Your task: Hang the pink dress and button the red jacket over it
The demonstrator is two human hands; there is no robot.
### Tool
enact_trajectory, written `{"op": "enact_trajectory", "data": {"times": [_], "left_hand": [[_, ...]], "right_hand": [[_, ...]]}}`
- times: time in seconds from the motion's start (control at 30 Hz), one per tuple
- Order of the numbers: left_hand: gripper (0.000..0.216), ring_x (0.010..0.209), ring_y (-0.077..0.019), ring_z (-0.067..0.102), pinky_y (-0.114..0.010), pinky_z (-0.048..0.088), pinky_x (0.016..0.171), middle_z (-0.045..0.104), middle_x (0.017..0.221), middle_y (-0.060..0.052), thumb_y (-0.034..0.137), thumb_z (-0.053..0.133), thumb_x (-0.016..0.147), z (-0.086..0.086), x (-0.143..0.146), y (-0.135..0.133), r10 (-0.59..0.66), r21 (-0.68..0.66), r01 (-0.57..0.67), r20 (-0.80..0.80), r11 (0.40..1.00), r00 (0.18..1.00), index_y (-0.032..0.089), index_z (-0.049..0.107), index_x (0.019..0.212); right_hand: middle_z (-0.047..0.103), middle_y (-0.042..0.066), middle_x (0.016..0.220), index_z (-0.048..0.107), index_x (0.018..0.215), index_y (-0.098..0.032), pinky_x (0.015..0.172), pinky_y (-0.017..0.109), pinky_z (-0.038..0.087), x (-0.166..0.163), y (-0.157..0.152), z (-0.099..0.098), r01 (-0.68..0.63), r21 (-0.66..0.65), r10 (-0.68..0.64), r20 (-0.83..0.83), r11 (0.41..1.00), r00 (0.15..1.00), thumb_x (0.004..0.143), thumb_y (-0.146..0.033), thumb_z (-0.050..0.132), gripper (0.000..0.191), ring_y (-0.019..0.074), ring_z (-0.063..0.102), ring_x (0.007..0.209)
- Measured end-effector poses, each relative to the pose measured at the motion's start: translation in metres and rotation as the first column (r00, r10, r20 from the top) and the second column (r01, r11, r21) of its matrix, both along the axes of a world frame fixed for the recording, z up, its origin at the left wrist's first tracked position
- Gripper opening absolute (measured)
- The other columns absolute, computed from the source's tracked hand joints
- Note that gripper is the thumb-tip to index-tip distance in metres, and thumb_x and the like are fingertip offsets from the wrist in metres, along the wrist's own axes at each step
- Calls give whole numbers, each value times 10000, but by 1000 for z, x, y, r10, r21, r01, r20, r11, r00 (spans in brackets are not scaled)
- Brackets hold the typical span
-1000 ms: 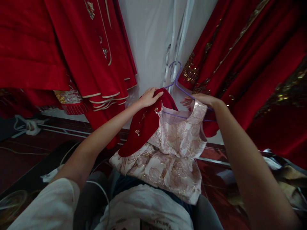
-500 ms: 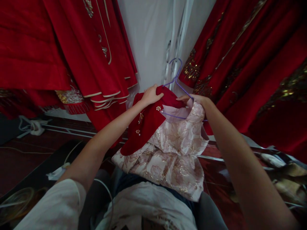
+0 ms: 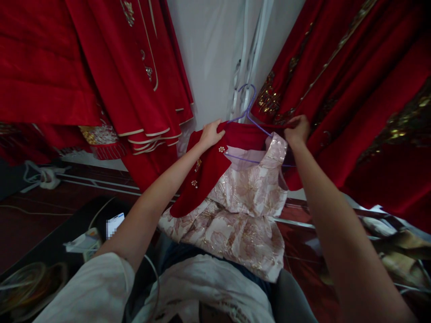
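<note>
A pale pink brocade dress [image 3: 247, 193] with a gold floral sheen hangs on a purple hanger [image 3: 249, 101] in front of my lap. Over its left shoulder lies a red cape-like garment [image 3: 205, 184] with beaded flower ornaments down the front. My left hand [image 3: 213, 133] grips that garment at the shoulder, on top of the hanger arm. With fingers pinched, my right hand [image 3: 298, 129] holds the garment's other side, stretched behind the dress strap to the right. The far side of the red cloth is hidden behind the dress.
Red embroidered garments [image 3: 128, 72] hang at left, and red sequined ones [image 3: 336, 89] at right. White metal bars [image 3: 249, 58] stand between them. At lower left, a dark surface holds a lit phone [image 3: 116, 224] and a clear plastic container [image 3: 23, 282]. Bundled items [image 3: 404, 246] lie at lower right.
My right hand has moved from the dress's right strap outward to the right, drawing the red cloth out behind the hanger. My left hand stays on the shoulder. The phone has come into view.
</note>
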State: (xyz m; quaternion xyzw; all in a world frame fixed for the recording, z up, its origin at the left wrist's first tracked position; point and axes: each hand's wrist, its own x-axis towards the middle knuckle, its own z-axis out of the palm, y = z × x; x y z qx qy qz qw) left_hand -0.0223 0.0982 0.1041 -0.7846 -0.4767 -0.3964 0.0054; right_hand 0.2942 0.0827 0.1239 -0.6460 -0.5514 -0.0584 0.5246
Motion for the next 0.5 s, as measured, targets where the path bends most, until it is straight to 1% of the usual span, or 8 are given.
{"op": "enact_trajectory", "data": {"times": [0.1,0.13,0.17,0.23,0.3,0.37,0.4,0.5], "left_hand": [[240,925,-228,638,-361,456,902,693,994,-78,255,524,852,-9,2,1,-41,-33,41,24,999,999,170,590,1067],[255,938,-230,639,-358,461,902,691,1015,-87,272,525,860,-12,5,1,-68,-45,69,36,997,997,162,589,1081],[272,951,-233,638,-354,465,903,689,1037,-96,289,528,866,-14,7,1,-94,-55,96,46,994,995,155,589,1095],[314,982,-238,635,-348,469,912,681,1087,-109,307,537,869,-18,14,1,-116,-68,120,59,990,991,147,586,1135],[358,1006,-241,631,-349,469,924,673,1125,-114,315,540,870,-19,18,0,-96,-73,100,57,992,994,147,573,1184],[378,1010,-245,632,-357,470,927,676,1122,-108,327,534,875,-17,20,-1,-57,-77,60,34,995,998,161,563,1213],[376,1005,-249,634,-363,473,923,681,1104,-104,333,531,875,-16,19,-2,-41,-75,42,14,996,999,168,565,1212],[361,991,-265,642,-373,482,898,693,1058,-100,323,520,875,-12,16,-5,-3,-49,0,-49,999,999,185,576,1205]], "right_hand": [[629,115,906,462,846,-204,724,257,434,38,-24,2,16,-71,-11,74,997,997,577,-27,380,333,175,560,783],[626,112,900,474,833,-207,738,262,430,51,-33,1,1,-130,20,166,992,986,576,-26,384,327,182,562,795],[625,114,904,498,831,-207,763,274,423,62,-42,-1,6,-173,46,293,985,955,575,-27,393,330,195,558,819],[623,133,926,557,831,-199,834,310,396,78,-57,-4,46,-219,63,470,975,881,569,-33,435,333,230,538,889],[626,165,935,617,830,-171,872,334,373,87,-68,-4,97,-213,40,558,972,829,588,-51,481,302,258,522,925],[637,187,937,664,831,-131,859,333,381,89,-73,0,136,-177,-19,539,975,842,633,-74,491,268,254,534,901],[647,188,936,681,847,-114,831,324,394,89,-74,5,141,-165,-44,484,976,874,654,-81,482,279,240,546,868],[679,161,888,708,944,-93,686,297,415,78,-80,24,124,-173,-92,184,977,979,677,-81,430,385,194,561,718]]}}
